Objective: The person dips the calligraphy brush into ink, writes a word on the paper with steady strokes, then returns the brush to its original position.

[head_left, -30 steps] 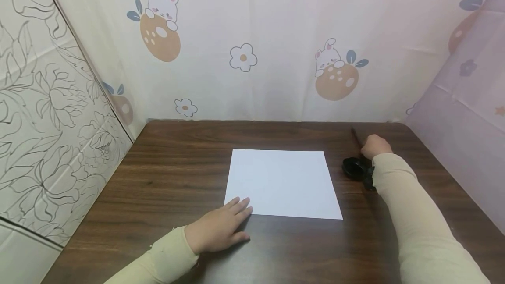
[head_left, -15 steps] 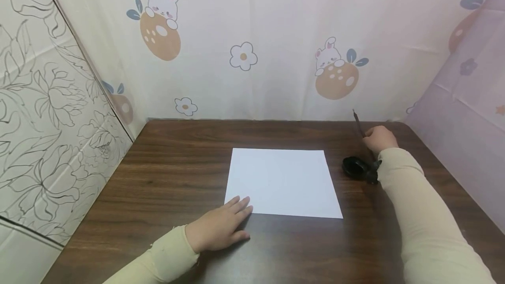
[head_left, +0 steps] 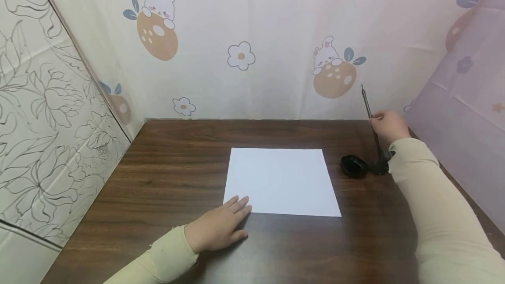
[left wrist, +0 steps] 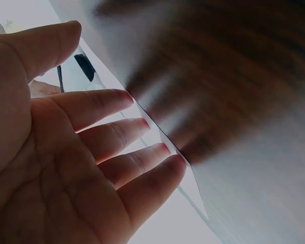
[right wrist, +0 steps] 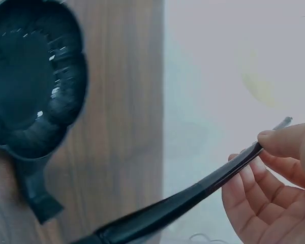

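My left hand [head_left: 218, 227] rests with straight fingers at the near left corner of a white sheet of paper [head_left: 284, 183]. In the left wrist view, its fingertips lie right at the paper's edge. At the back right, my right hand [head_left: 388, 126] pinches a slim dark writing brush [head_left: 367, 104] between thumb and fingers near its upper end. The brush [right wrist: 193, 195] slants in the right wrist view, growing thicker toward its lower end; the bristles are out of sight. Just below that hand sits a black flower-shaped dish [head_left: 353, 166] with a short handle-like piece, which the brush's lower end overlaps in the head view.
The dark wooden table [head_left: 177, 157] reaches back to a curtain [head_left: 276, 21] printed with rabbits and flowers. A patterned panel [head_left: 51, 91] rises along the left, and a pale lilac cloth [head_left: 469, 100] along the right.
My right hand has moved back, up and to the right, raising the brush so that it stands more upright and its tip is higher. The left hand and paper have stayed put.
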The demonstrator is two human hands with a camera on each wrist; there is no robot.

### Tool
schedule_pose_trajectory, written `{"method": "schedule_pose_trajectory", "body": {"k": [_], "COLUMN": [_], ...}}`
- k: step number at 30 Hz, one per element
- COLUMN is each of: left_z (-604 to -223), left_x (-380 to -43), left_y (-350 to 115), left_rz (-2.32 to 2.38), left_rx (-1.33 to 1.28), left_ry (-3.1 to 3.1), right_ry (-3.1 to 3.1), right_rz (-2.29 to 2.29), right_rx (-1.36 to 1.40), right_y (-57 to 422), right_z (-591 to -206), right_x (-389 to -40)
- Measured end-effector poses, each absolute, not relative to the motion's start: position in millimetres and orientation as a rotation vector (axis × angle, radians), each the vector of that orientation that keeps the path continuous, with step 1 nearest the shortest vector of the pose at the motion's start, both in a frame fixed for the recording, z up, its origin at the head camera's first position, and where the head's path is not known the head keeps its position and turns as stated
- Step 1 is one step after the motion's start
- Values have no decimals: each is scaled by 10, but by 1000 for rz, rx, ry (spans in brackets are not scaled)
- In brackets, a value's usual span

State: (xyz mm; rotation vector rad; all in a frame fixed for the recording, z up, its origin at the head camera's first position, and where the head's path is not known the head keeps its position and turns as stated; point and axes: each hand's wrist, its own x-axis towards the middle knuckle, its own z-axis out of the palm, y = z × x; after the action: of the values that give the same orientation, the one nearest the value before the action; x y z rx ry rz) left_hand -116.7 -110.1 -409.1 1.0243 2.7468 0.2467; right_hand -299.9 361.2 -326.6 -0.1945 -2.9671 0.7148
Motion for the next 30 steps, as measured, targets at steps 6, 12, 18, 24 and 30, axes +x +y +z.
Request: {"method": "schedule_pose_trajectory", "body": {"k": [6,12,18,24,30], "left_z": [-4094,-4103,-4102,-4104,-4101], "left_x": [-1173,-1177,-1178,-1178,-1175], "left_y": [-1097,-1092,-1087,-1086,-1084], "left_rz": [236,223,231,229,229], "left_rx": [1013,1001,990,989,993], "left_ry": [2743,2742,2733,2727,2734], "right_ry": [-2858,-2763,-2630,-2548,-2517], "right_rz": [800,852,914,920,964], "right_rx": [-164,-148,-102,-35,34], "right_y": [3599,3565,3487,3442,3394], "right_z": [-3121,-3001,-2924,-2922,-2983], "right_x": [-2985,-2941,-2866,-2761,-2636]}}
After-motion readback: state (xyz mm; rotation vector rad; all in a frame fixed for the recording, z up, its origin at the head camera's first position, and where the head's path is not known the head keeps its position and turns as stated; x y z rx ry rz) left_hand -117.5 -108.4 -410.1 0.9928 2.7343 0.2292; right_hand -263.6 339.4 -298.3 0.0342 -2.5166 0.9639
